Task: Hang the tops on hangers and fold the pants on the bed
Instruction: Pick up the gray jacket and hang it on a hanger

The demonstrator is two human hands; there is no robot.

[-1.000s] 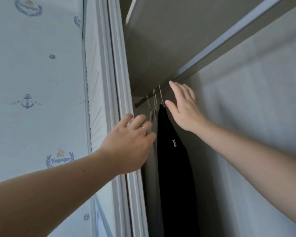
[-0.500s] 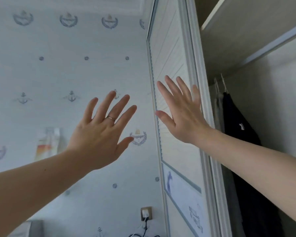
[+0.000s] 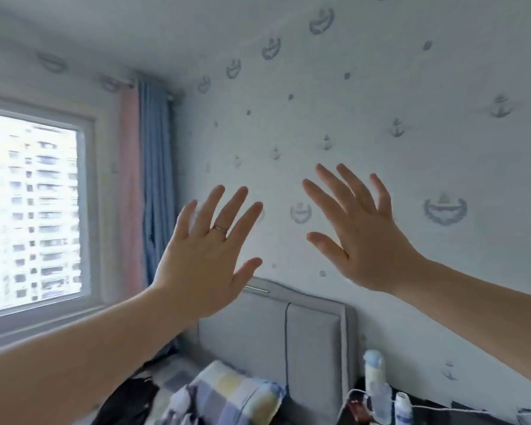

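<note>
Black garment [image 3: 126,400]: one, crumpled on the bed [image 3: 313,338], low in view, well below both hands. Left hand [image 3: 203,262] and right hand [image 3: 359,240]: raised, apart, each grip spread wide with straight fingers, holding nothing. Plaid pillow [image 3: 227,394]: one, beside the garment. Bottles [image 3: 377,384]: two, right of the headboard.

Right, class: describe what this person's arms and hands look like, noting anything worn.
The left forearm and right forearm are bare, with no sleeves, gloves or watch in view. The left hand wears a thin metallic ring on one finger; the right hand shows no jewellery.
</note>
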